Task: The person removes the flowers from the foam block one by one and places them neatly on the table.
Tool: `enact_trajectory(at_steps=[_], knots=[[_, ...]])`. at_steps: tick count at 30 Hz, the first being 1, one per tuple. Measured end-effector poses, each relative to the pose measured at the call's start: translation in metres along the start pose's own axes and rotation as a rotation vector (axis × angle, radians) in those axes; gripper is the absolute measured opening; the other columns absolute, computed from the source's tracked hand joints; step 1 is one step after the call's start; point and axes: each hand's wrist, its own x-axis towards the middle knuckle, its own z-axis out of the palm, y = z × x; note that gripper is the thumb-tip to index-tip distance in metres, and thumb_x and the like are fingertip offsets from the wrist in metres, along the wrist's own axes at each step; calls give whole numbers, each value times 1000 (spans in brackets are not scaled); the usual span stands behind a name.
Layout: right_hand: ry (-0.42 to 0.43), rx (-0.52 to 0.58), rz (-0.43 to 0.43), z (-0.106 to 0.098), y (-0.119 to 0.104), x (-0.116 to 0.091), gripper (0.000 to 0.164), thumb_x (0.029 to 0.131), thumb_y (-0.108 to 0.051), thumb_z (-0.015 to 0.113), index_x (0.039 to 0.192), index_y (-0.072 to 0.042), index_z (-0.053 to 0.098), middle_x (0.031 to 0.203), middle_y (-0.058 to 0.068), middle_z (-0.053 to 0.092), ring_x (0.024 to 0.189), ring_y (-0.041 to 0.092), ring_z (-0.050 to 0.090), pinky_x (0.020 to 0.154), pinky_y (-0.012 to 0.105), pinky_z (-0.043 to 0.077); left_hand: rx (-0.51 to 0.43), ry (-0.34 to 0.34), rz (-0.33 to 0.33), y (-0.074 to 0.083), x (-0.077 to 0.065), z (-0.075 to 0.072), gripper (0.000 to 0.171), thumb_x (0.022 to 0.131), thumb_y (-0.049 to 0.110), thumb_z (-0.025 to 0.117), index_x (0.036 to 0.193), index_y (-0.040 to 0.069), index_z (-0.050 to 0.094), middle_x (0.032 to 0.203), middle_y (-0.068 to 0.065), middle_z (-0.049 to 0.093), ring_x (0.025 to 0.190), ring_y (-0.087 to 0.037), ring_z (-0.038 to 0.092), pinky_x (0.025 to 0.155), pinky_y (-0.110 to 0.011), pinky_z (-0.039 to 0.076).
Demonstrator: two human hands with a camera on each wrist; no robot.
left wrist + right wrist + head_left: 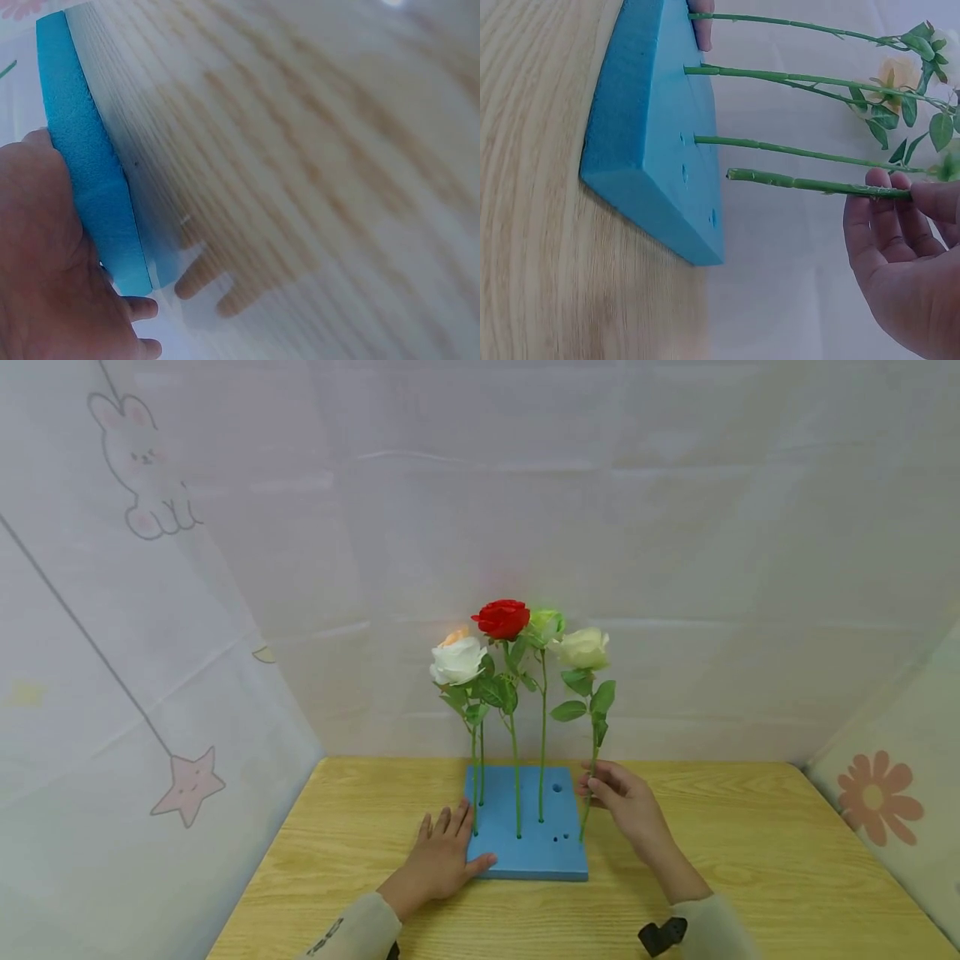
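Lt sleeves, blk wrist cams

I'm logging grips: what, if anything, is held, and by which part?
The right hand pinches the cream rose by its stem, below the leaves. The left hand only rests on the blue block.

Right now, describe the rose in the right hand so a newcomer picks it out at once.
On the wooden table lies a blue block with roses standing in it. By the block's right side, the right hand holds a cream rose by its stem. Its neighbours are planted in the block; this one alone has its lower end hanging free.
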Motion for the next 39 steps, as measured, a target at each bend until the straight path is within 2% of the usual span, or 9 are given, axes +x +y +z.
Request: enact_trajectory(at_steps=[5,9,14,22,30,39], knots=[[-10,10,12,-9,-1,-4,34,103,-12,61,136,-2,60,117,15,70,104,29,71,87,39,59,9,7,6,1,0,0,93,99,74,32,163,8,17,170,-13,11,152,-44,19,118,-67,13],[-18,14,40,-17,-2,-7,36,104,-15,61,138,-4,59,118,15,69,105,32,71,87,40,59,20,16,10,0,1,0,94,99,75,31,163,8,18,170,-13,12,152,-44,18,118,-67,13],[-9,-5,69,-24,-6,-11,38,103,-18,62,139,-5,59,118,15,69,103,29,71,88,43,59,31,22,17,-1,2,0,93,99,74,32,163,8,18,170,-13,12,152,-44,19,118,-67,14],[-3,-36,118,-37,-7,-20,39,105,-16,59,141,-4,56,119,16,69,99,23,72,85,40,60,14,17,15,0,0,-1,92,99,73,33,163,7,19,169,-14,13,152,-45,19,118,-68,14],[0,-42,157,-53,-7,-28,40,105,-15,58,142,0,54,116,16,69,99,24,71,85,41,60,23,14,17,0,-1,1,93,99,73,33,163,7,20,169,-14,13,153,-44,18,118,-67,14],[-43,-58,211,-73,-6,-32,42,106,-14,56,145,0,50,115,13,68,101,30,69,84,39,60,16,11,21,-2,0,3,93,99,74,32,163,7,18,169,-14,12,153,-44,17,118,-68,14]])
